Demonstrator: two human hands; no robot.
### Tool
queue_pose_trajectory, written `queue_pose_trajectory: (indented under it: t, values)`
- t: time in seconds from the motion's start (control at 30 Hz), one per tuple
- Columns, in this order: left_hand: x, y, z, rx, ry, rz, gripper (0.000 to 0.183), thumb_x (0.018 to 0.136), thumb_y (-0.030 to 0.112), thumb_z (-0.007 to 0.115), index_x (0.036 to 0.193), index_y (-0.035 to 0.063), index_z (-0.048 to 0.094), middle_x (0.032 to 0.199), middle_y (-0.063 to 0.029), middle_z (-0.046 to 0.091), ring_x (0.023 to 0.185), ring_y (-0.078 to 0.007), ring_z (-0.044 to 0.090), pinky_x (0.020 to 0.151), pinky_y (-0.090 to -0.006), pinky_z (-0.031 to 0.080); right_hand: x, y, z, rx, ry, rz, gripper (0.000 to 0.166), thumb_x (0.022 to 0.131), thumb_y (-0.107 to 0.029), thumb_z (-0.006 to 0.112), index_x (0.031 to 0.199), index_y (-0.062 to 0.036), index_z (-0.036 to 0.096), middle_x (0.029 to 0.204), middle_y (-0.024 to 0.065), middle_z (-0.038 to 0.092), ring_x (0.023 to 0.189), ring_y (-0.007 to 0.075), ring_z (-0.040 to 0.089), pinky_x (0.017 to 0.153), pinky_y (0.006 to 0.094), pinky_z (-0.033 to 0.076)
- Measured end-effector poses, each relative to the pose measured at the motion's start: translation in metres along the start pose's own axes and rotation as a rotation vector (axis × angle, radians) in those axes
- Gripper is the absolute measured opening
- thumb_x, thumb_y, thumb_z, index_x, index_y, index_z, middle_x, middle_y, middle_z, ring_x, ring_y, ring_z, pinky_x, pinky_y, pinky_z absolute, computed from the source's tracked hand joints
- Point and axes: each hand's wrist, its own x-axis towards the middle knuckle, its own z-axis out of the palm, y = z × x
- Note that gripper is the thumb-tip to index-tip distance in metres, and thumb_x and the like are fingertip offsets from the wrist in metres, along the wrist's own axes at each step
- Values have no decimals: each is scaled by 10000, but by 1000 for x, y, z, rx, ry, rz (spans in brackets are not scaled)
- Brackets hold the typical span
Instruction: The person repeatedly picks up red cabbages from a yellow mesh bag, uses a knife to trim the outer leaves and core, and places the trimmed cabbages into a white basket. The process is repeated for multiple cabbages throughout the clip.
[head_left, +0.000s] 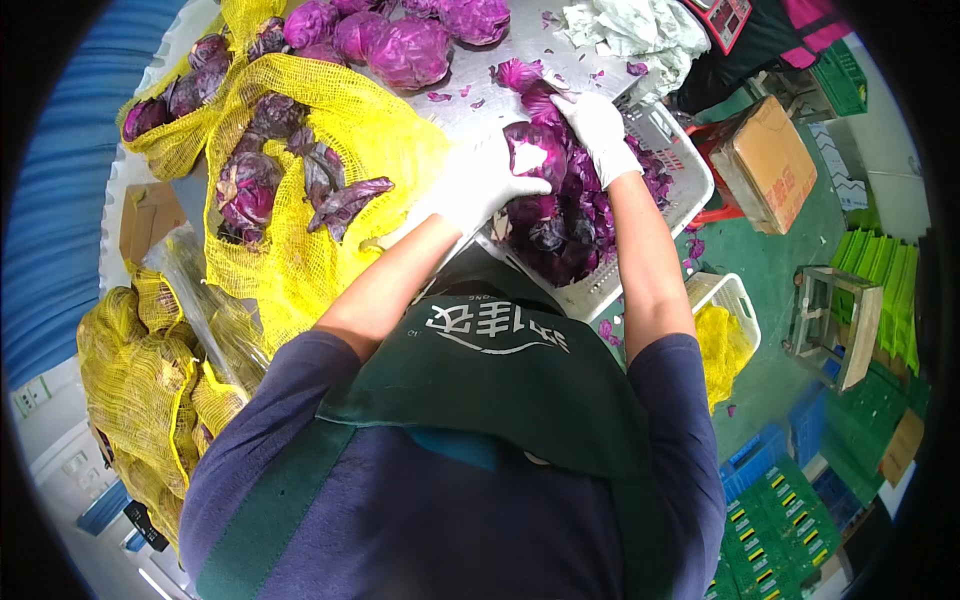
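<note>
My left hand (480, 180), in a white glove and washed out by glare, holds a red cabbage head (555, 150) from its left side, thumb along the lower edge. A pale patch shows on the head. Above it, my gloved right hand (592, 127) grips a loose purple cabbage leaf (541, 103); its fingertips are partly hidden. Beneath both hands, a white plastic crate (694, 176) holds many dark cabbage leaves (559, 240). To the left, a yellow mesh sack (367, 120) lies spread open with an untrimmed red cabbage (247, 187) and wilted leaves on it.
Several bright purple cabbages (409, 52) rest at the back of the metal table (517, 45), left of a crumpled whitish sheet (637, 34). Full mesh sacks (139, 375) are piled at left. A cardboard box (772, 165) and a smaller basket (742, 292) stand at right.
</note>
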Motion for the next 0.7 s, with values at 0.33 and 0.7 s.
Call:
queue_pose_trajectory:
  t: [0.33,0.7]
  values:
    - [1,-21,6,-526,-97,-125,644,640,202,823,1192,7,555,1074,-115,623,980,-186,590,871,-304,476,-79,121,13,8,318,546,456,838,-467,580,1047,-70,658,1003,185,648,914,365,620,803,441,486]
    - [4,-7,17,-386,41,-142,590,776,352,712,1188,-37,547,1051,-204,624,1032,-259,587,916,-365,439,-74,-8,-19,804,-11,301,453,799,-466,653,882,-22,696,745,130,655,702,230,620,671,336,460]
